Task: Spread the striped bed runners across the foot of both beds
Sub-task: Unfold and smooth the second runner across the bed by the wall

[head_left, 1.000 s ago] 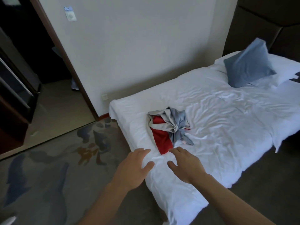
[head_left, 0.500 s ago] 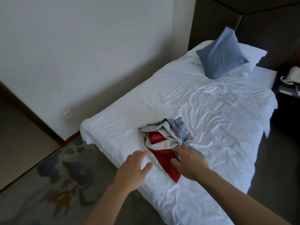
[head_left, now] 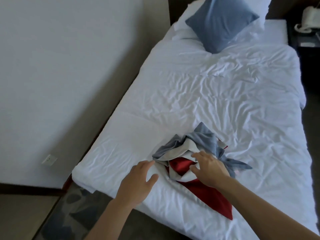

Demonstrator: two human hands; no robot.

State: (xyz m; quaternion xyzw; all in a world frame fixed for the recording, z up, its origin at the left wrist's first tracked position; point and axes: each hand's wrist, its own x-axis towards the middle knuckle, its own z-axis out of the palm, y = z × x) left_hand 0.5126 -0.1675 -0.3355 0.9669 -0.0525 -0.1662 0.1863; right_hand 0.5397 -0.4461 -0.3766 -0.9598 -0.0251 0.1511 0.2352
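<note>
A crumpled bed runner (head_left: 194, 153) in red, grey-blue and off-white lies bunched near the foot of the white bed (head_left: 216, 101). A red strip of it trails toward the bed's near edge. My right hand (head_left: 210, 168) rests on top of the bunch with fingers spread, touching the fabric but not closed on it. My left hand (head_left: 138, 182) hovers just left of the bunch over the white sheet, fingers apart, fingertips close to the runner's grey edge.
A blue cushion (head_left: 220, 21) leans on white pillows at the head of the bed. A nightstand with a white telephone (head_left: 309, 19) stands at the far right. The wall (head_left: 60, 75) runs along the bed's left side, patterned carpet (head_left: 72, 213) below.
The view has come closer to the bed and swung right. Both hands moved forward: the right one from the runner's near edge onto the bunch, the left one up beside it.
</note>
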